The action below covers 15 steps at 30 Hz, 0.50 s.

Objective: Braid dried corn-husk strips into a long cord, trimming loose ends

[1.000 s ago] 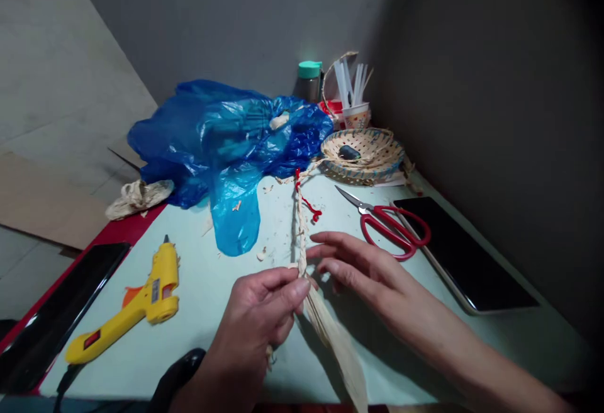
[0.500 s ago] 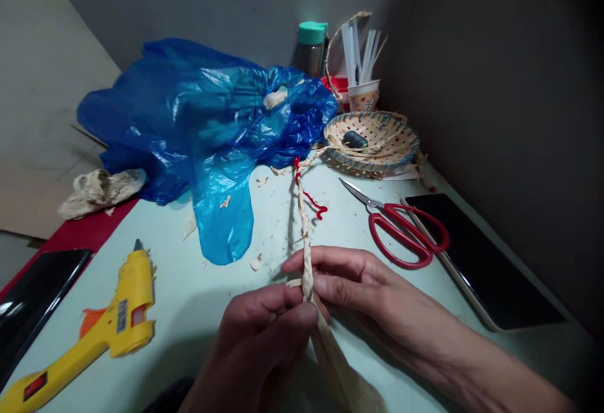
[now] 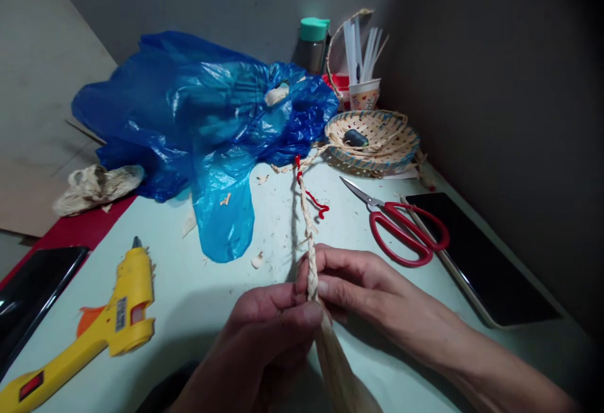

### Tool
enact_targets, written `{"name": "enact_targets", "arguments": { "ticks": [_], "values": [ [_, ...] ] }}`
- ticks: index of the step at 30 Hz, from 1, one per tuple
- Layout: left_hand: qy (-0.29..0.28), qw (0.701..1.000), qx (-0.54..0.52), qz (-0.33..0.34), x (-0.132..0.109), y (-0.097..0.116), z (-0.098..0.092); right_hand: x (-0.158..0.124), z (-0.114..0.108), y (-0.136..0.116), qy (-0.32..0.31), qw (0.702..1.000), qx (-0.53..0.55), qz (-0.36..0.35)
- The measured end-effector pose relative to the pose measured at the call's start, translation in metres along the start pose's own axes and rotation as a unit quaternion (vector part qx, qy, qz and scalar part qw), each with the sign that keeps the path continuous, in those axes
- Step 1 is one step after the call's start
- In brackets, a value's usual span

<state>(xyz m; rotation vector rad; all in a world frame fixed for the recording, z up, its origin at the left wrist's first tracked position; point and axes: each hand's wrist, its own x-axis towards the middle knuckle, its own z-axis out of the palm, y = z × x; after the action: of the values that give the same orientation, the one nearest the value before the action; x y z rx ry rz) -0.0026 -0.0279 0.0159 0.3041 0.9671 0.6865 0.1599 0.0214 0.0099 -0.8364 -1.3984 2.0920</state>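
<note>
A pale braided husk cord [image 3: 306, 218] runs from a woven basket [image 3: 399, 148] down the table towards me, with a red thread [image 3: 315, 202] tied on it. Its loose unbraided strips [image 3: 338, 362] fan out below my hands. My left hand [image 3: 271, 337] pinches the cord at the end of the braid, fingers closed on it. My right hand [image 3: 358, 281] meets it from the right, fingertips pressed on the same spot of the cord.
Red-handled scissors [image 3: 401, 224] and a dark tablet [image 3: 476, 255] lie to the right. A yellow glue gun [image 3: 108, 325] lies at left, a dark phone [image 3: 28, 293] beyond it. A blue plastic bag [image 3: 202, 123], a green-capped bottle [image 3: 312, 41] and a cup of sticks [image 3: 362, 85] stand at the back.
My right hand, open beside the cord a second ago, has closed in and now grips the braid with my left. The view has shifted down and left.
</note>
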Motion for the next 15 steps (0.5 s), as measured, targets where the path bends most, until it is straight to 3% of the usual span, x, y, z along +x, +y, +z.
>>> {"name": "enact_targets", "arguments": {
  "ticks": [5,9,15],
  "values": [
    [-0.005,1.0,0.019,-0.011,0.002,0.0,-0.002,-0.004,0.002,-0.002,0.063,0.98,-0.191,-0.002],
    [0.019,0.999,0.04,0.008,0.005,-0.002,-0.001,-0.011,0.007,-0.004,0.14,0.912,-0.386,-0.025],
    [0.032,0.996,0.06,0.063,0.007,-0.006,0.005,-0.023,0.009,-0.008,0.165,0.876,-0.446,-0.083]
  ]
}}
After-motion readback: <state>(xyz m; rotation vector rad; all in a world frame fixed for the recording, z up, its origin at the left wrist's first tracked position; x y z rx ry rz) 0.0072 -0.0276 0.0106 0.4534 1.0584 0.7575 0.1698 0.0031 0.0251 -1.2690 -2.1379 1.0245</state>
